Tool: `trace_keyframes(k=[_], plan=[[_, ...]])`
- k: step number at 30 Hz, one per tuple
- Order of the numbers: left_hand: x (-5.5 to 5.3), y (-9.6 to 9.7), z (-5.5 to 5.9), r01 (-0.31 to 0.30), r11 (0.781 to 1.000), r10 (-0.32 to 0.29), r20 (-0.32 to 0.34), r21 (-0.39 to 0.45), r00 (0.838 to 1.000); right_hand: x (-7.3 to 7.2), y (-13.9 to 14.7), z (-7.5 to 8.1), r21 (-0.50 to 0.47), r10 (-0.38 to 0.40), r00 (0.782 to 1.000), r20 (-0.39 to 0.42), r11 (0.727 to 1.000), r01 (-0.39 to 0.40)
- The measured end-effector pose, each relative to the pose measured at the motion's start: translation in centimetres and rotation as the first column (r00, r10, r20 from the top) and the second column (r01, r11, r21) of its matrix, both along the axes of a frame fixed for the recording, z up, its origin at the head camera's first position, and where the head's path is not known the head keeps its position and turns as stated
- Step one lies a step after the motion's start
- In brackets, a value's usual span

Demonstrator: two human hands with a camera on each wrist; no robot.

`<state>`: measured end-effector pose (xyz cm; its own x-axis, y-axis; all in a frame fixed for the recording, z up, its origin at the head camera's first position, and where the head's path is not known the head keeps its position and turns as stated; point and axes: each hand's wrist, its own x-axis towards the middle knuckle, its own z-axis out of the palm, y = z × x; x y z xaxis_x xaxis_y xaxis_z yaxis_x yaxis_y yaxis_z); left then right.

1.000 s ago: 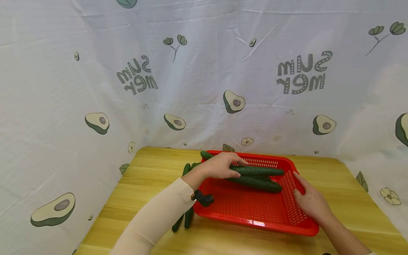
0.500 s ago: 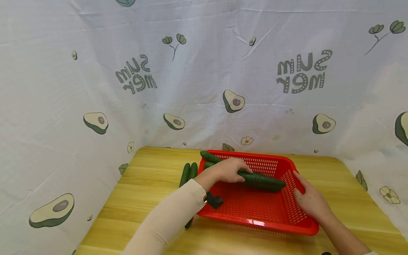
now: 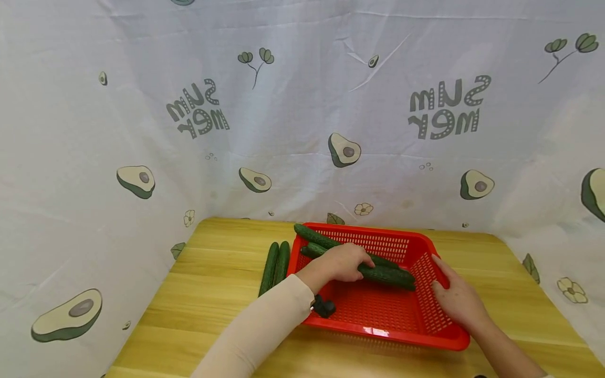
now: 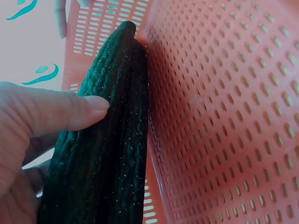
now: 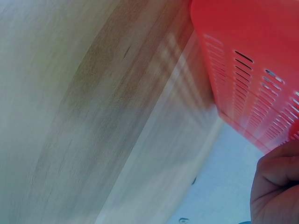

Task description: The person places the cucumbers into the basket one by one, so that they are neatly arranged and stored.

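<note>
My left hand (image 3: 345,262) is inside the red plastic basket (image 3: 378,332), gripping a dark green cucumber (image 3: 389,275). In the left wrist view the thumb lies across that cucumber (image 4: 81,172), and another cucumber (image 4: 134,135) lies snug along its side. Behind the hand, a cucumber (image 3: 312,235) leans with its tip over the basket's back left corner, and one more (image 3: 312,250) pokes out by the wrist. On the right side, my right hand (image 3: 458,299) holds the basket's rim, thumb inside; the right wrist view shows its curled fingers (image 5: 280,182) against the wall.
Two cucumbers lie side by side on the wooden table (image 3: 217,294) left of the basket, one (image 3: 269,268) partly behind the sleeve (image 3: 264,325). A white curtain (image 3: 283,105) printed with avocados hangs behind and beside the table. A black wrist device (image 3: 323,306) hangs over the basket's front left.
My left hand has shifted right and nearer the basket's front, bringing the cucumber lower alongside another one. The right hand stays on the rim. The head view has turned slightly.
</note>
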<state>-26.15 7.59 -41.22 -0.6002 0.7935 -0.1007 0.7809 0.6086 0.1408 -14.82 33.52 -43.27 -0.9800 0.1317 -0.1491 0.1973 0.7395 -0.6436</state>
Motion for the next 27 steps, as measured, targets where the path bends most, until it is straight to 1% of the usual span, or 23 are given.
trace_keyframes(k=[8, 14, 19, 22, 27], plan=[[0.4, 0.2, 0.0, -0.012, 1.000, 0.012, -0.040, -0.011, 0.999, 0.0, 0.1, 0.0, -0.009, -0.001, 1.000, 0.008, 1.000, 0.001], [0.6, 0.2, -0.3, 0.002, 1.000, -0.003, -0.063, -0.014, 0.998, -0.2, 0.1, 0.0, -0.008, -0.011, 1.000, 0.029, 1.000, 0.011], [0.5, 0.1, -0.9, 0.018, 0.999, -0.019, -0.044, -0.032, 0.999, -0.1, 0.0, 0.2, -0.021, -0.017, 0.999, 0.031, 1.000, 0.017], [0.3, 0.0, -1.1, 0.032, 0.999, -0.033, -0.035, -0.026, 0.999, 0.1, -0.1, 0.2, -0.029, -0.019, 0.999, 0.026, 0.999, 0.019], [0.1, -0.1, -1.4, 0.057, 0.998, -0.058, -0.049, -0.027, 0.997, 0.2, -0.2, 0.3, -0.029, -0.021, 1.000, 0.020, 0.999, 0.022]])
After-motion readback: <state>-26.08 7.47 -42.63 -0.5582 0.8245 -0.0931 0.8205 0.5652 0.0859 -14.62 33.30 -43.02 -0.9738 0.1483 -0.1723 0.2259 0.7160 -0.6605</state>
